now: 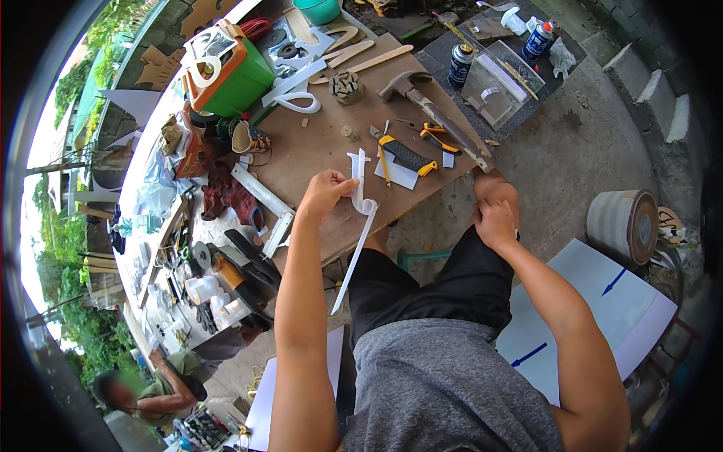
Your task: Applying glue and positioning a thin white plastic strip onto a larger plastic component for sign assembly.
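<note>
Pinched between the thumb and fingers of my left hand [329, 194] is a white cut-out letter-like piece [358, 177]. A long thin white strip [354, 260] hangs from its curled lower end past the table edge. My right hand [496, 224] lies on my right leg by the knee, holding nothing that I can see, its fingers partly bent against the skin. To the right of the piece, a black and yellow utility knife [407, 155] rests on a white scrap [395, 175], beside a thin yellow pencil-like stick [385, 167]. Orange-handled pliers [439, 138] lie just beyond.
A hammer [437, 117] lies along the brown table's [301, 162] right edge. Behind stand a green-orange bin [233, 75] and a bundle of short pieces [346, 88]. Spray cans [460, 65] stand back right. A white sheet [572, 301] lies right; another person [162, 388] sits lower left.
</note>
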Demonstrator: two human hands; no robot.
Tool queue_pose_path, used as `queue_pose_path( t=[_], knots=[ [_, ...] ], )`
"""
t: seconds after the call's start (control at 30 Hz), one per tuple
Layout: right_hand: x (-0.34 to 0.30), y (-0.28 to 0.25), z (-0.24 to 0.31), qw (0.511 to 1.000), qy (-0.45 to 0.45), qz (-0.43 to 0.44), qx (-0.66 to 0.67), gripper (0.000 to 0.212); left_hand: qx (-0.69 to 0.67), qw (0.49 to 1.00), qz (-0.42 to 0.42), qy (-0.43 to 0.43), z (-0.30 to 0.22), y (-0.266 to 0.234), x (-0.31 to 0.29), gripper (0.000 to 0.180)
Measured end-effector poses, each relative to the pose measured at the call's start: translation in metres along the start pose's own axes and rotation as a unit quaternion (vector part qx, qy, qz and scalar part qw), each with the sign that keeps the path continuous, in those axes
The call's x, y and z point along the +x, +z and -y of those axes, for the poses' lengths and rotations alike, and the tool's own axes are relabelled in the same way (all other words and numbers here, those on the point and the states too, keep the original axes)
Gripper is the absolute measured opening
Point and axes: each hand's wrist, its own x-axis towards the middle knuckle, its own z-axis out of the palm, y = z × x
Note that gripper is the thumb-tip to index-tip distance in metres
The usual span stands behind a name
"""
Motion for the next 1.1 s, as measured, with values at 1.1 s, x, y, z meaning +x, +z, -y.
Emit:
queue_pose_path(
  t=[1.1],
  knots=[
    [0.0012,-0.0022,0.0022,1.000,-0.001,-0.003,-0.008,0.010,-0.005,1.000,0.002,-0.005,-0.0004,0.0001,0.0004,0.033]
  ],
)
